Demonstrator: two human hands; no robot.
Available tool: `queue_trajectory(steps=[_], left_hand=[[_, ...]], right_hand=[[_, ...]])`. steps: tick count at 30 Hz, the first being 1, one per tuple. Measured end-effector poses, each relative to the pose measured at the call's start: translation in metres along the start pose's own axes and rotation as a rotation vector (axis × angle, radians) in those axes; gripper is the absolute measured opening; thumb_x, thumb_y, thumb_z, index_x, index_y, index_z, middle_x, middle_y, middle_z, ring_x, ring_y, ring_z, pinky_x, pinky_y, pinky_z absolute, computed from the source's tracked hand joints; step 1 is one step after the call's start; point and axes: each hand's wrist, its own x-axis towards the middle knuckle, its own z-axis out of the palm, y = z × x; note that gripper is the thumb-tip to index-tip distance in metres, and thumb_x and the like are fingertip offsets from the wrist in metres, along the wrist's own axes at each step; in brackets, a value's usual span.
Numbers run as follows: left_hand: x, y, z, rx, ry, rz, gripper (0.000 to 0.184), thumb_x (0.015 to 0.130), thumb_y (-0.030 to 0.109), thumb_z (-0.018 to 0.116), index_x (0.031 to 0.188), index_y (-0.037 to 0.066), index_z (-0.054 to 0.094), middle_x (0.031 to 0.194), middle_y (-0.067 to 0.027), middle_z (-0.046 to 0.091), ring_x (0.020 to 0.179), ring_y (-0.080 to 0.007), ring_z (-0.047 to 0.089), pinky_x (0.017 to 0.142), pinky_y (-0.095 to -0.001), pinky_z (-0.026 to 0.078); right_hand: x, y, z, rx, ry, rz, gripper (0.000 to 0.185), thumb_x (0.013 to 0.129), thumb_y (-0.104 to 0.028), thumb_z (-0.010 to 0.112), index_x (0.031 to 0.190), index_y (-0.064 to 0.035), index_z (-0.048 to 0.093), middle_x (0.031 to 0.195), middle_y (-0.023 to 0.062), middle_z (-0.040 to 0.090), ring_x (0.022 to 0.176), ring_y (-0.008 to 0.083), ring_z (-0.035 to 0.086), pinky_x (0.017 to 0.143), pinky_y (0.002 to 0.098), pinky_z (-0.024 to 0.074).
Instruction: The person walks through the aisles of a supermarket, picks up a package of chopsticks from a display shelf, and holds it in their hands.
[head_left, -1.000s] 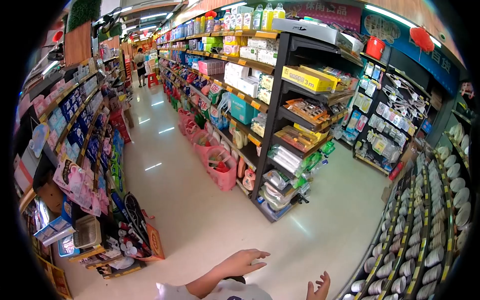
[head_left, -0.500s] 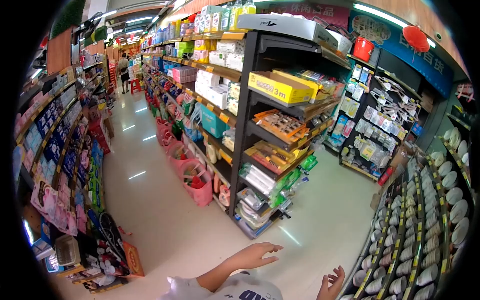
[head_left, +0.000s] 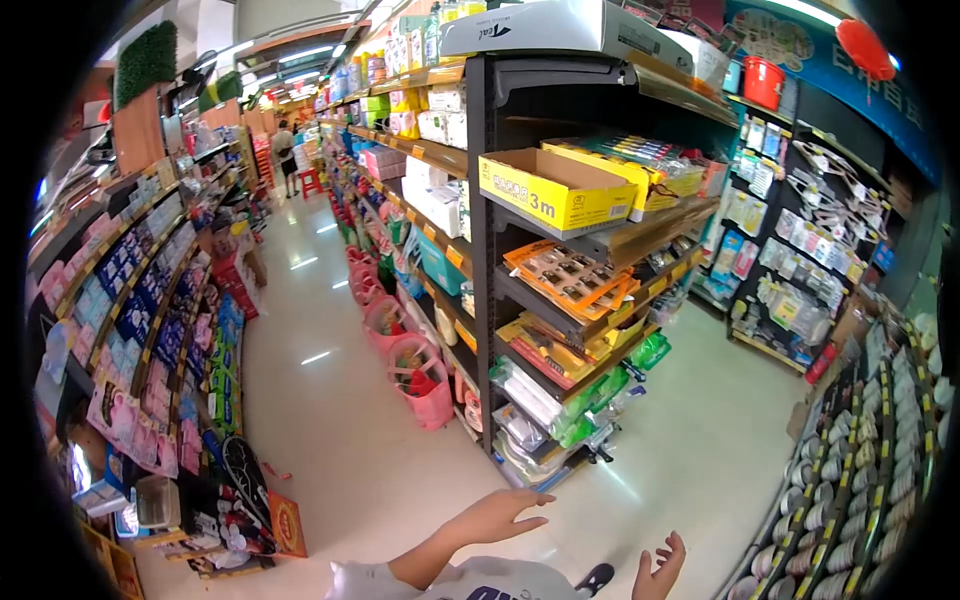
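Note:
Low in the head view, my left hand [head_left: 497, 516] reaches out over the floor with its fingers stretched and nothing in them. To its right, my right hand [head_left: 660, 568] is raised, fingers apart and holding nothing. Neither hand touches any goods. Nearest to my left hand is the end of a dark shelf unit [head_left: 482, 250]. Its lower levels hold clear and green plastic packs [head_left: 560, 400]. Above them lie orange-backed cards of small items [head_left: 575, 275] and an open yellow box [head_left: 560, 192] marked 3m.
Pink baskets [head_left: 420, 382] line the aisle floor [head_left: 310, 420] beside the shelf. Packed shelves [head_left: 140, 300] curve along the left. Stacked bowls [head_left: 830, 480] fill the right-hand rack. A person [head_left: 287, 158] stands far down the aisle by a red stool [head_left: 311, 181].
The shelf end looks larger and closer, and the view has shifted. A dark shoe now shows between my hands. Both hands stay open and hold nothing.

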Motion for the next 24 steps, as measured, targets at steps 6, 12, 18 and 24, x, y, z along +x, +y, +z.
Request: queue_trajectory(steps=[6, 12, 18, 24], left_hand=[[0.022, 0.013, 0.021, 0.015, 0.217, -0.171, 0.039, 0.091, 0.026, 0.057, 0.125, 0.007, 0.055, 0.108, -0.0167, 0.061, 0.102, -0.0298, 0.059, 0.089, -0.0373, 0.046], [0.058, 0.032, 0.065, -0.092, 0.424, -0.227, 0.040, 0.090, 0.026, 0.059, 0.125, 0.005, 0.054, 0.108, -0.0167, 0.062, 0.101, -0.0287, 0.060, 0.088, -0.0360, 0.047], [0.086, 0.048, 0.085, -0.016, 0.394, -0.383, 0.041, 0.090, 0.029, 0.059, 0.123, 0.005, 0.056, 0.108, -0.0168, 0.063, 0.101, -0.0294, 0.061, 0.089, -0.0356, 0.047], [0.095, 0.062, 0.102, -0.006, 0.585, -0.389, 0.037, 0.088, 0.024, 0.060, 0.119, 0.004, 0.058, 0.109, -0.0180, 0.062, 0.100, -0.0326, 0.060, 0.088, -0.0381, 0.047]], right_hand=[[0.108, 0.002, 0.005, 0.068, -0.163, -0.170, 0.056, 0.079, -0.006, 0.063, 0.130, -0.0010, 0.041, 0.122, 0.0175, 0.049, 0.097, 0.0264, 0.053, 0.086, 0.0372, 0.0432], [0.187, -0.010, -0.004, -0.007, -0.379, -0.396, 0.055, 0.082, -0.007, 0.063, 0.132, 0.0001, 0.040, 0.121, 0.0191, 0.050, 0.099, 0.0291, 0.053, 0.088, 0.0382, 0.0433], [0.213, 0.016, 0.009, -0.005, -0.497, -0.451, 0.056, 0.081, -0.007, 0.064, 0.131, -0.0008, 0.040, 0.119, 0.0188, 0.051, 0.099, 0.0298, 0.054, 0.087, 0.0387, 0.0439], [0.227, 0.028, 0.018, 0.002, -0.686, -0.516, 0.057, 0.081, -0.008, 0.065, 0.132, -0.0026, 0.040, 0.118, 0.0192, 0.052, 0.099, 0.0301, 0.054, 0.087, 0.0388, 0.0438]])
